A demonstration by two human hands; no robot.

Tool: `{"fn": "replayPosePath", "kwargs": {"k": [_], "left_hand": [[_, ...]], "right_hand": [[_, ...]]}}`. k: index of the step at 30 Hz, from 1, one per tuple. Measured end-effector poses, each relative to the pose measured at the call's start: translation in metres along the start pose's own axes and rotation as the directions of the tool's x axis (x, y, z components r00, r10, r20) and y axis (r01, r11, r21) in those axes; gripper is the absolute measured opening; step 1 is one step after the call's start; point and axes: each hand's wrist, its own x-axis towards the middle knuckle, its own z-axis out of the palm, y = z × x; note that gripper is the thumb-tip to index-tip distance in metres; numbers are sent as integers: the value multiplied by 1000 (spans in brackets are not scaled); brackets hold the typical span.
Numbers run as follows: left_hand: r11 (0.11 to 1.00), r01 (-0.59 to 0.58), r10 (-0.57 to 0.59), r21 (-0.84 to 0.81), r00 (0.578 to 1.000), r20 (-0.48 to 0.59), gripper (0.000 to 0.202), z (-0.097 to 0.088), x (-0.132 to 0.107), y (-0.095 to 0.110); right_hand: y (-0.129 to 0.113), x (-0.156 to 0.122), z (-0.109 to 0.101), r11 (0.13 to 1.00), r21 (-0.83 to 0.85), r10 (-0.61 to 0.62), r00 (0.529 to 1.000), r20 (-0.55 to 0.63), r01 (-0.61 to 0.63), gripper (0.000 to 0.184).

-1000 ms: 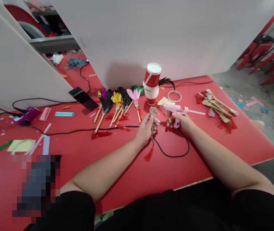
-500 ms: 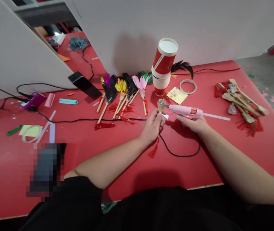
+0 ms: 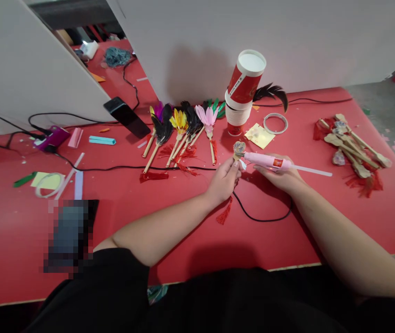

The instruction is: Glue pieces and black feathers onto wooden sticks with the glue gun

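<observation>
In the head view, the left grip (image 3: 225, 179) is clamped on a tan stick (image 3: 239, 149), thumb against fingers just below its flat, rounded head, with a red tassel (image 3: 224, 212) hanging beneath the hand over the red tabletop (image 3: 197, 249). The right grip (image 3: 280, 178) is closed around a pink glue gun (image 3: 265, 161); its fingers are partly hidden under the body, so how hard the trigger is pressed cannot be told. The likeliest trouble is a burn: the nozzle lies at the stick's head, just beside the left fingertips, and a small downward slip could bring hot metal or running glue onto them. Too much glue could also spill past the small head, and the thin stick might twist if the nozzle pushes on it from one side. The black cord (image 3: 263, 220) loops near the right wrist, so a snag there could jerk the gun. As for position, the stick's head stands clear above the left grip, its lower part mostly covered by the fingers, and sits to the left of the right grip, at the nozzle's tip; whether metal and head actually touch is too small to tell. Beyond them are stacked paper cups (image 3: 244, 88) and yellow paper (image 3: 260, 135).
</observation>
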Motion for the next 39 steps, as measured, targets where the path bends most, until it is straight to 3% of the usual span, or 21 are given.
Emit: {"fn": "replayPosePath", "kwargs": {"k": [5,9,23,32,39], "left_hand": [[996,67,-66,-67,998,18,49,-3,2,1],[990,99,-96,-96,995,32,45,-3,2,1],[994,-88,93,-62,991,91,60,-2,-1,-2],[995,-93,95,-33,994,48,59,-1,-2,-3],[985,-172,172,-3,983,72,68,0,-4,-2]], "right_hand": [[1,2,0,1000,-30,0,1000,-7,0,59],[-2,3,0,999,-39,-4,1000,-7,3,57],[-22,-2,-9,991,-131,-21,1000,-6,20,68],[-17,-1,-11,984,-176,-43,999,-6,41,73],[-13,-2,-11,970,-230,-85,996,-23,77,54]]}}
